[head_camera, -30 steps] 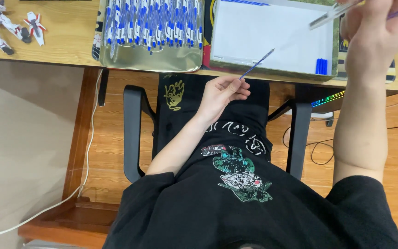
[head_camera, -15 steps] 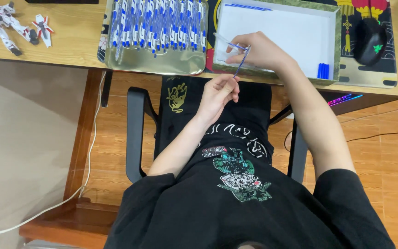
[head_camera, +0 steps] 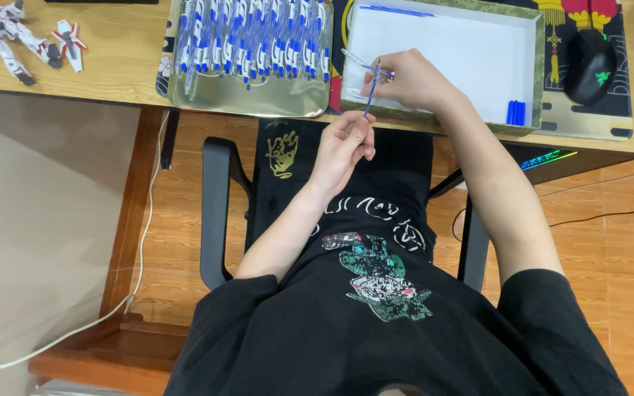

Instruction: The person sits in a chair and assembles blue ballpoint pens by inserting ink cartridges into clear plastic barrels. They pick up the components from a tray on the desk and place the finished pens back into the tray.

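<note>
My left hand (head_camera: 343,143) is held just below the desk edge and pinches the lower end of a thin blue pen refill (head_camera: 370,92) that points up. My right hand (head_camera: 414,81) rests over the front left corner of a white box with a green rim (head_camera: 537,81) and grips a clear pen barrel (head_camera: 354,60). The barrel's end meets the top of the refill. The two hands are a few centimetres apart.
A gold tray (head_camera: 247,104) holding several blue-and-white pens sits to the left of the box. Blue refills (head_camera: 515,112) lie in the box's right corner. A black mouse (head_camera: 588,66) is at the right, a white toy robot (head_camera: 9,37) at the far left, and a black chair (head_camera: 214,213) below.
My right hand came down from the upper right with the clear barrel and now sits at the box corner beside my left hand. The refill has tipped more upright.
</note>
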